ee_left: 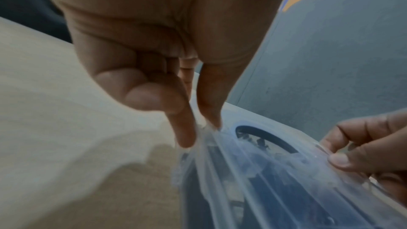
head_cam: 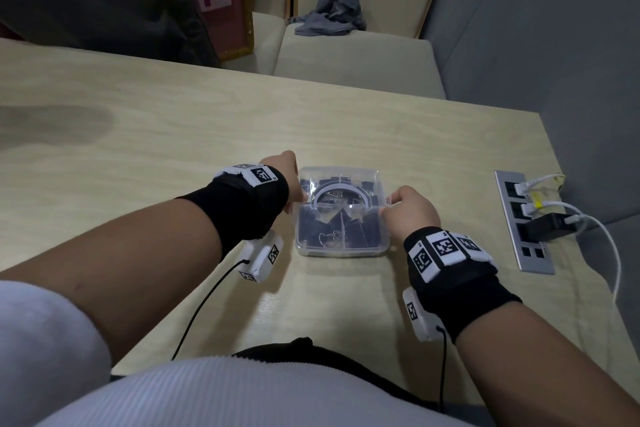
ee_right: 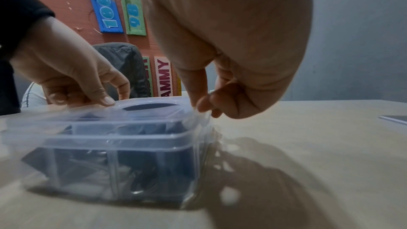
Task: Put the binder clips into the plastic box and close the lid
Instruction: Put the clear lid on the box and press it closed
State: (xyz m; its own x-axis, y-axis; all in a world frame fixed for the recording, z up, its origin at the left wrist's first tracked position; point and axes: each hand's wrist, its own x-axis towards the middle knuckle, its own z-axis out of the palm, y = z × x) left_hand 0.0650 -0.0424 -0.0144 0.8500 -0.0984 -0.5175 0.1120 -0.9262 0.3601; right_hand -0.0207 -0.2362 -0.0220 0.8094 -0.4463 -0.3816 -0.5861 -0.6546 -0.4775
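Left hand point(head_cam: 282, 173): pinches the lid's point(head_cam: 341, 188) left edge.
Right hand point(head_cam: 412, 215): pinches its right edge.
Plastic box point(head_cam: 341, 251): on the surface point(head_cam: 173, 121), holding black binder clips point(head_cam: 360, 229).

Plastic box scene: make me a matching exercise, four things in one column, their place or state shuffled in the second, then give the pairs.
Things
1. binder clips
2. lid
3. left hand
4. grey cloth

Places or states
A. lies on the cushioned seat beyond the table
B. pinches the left edge of the lid
C. lie inside the plastic box
D. clear, with a raised arch, held over the box from both sides

Pairs: 1-C, 2-D, 3-B, 4-A

The right hand pinches the lid's opposite edge.
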